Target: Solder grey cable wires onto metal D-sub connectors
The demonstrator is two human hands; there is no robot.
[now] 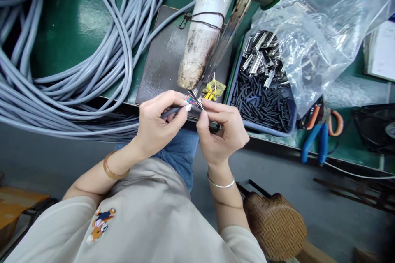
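My left hand (160,121) is closed around the end of a grey cable (170,112), just behind its fanned coloured wires (191,99). Thumb and forefinger meet close to where those wires leave the sheath. My right hand (219,131) pinches at the other side of the wires; what lies between its fingertips is too small to name. Between the hands sits a small multi-pin connector (194,93), at the lower end of a long metal arm (230,28). Beside that arm, a white plastic-wrapped cylinder (203,28) with a dark tie points down toward the connector.
Grey cable coils (108,65) cover the bench's left side. Right of the hands, a blue tray (290,131) contains metal connectors and short black tubes. Yellow pieces (212,90) lie nearby. Clear plastic bag (321,45), blue-handled pliers (322,139) and a woven-top stool (277,226) are farther right.
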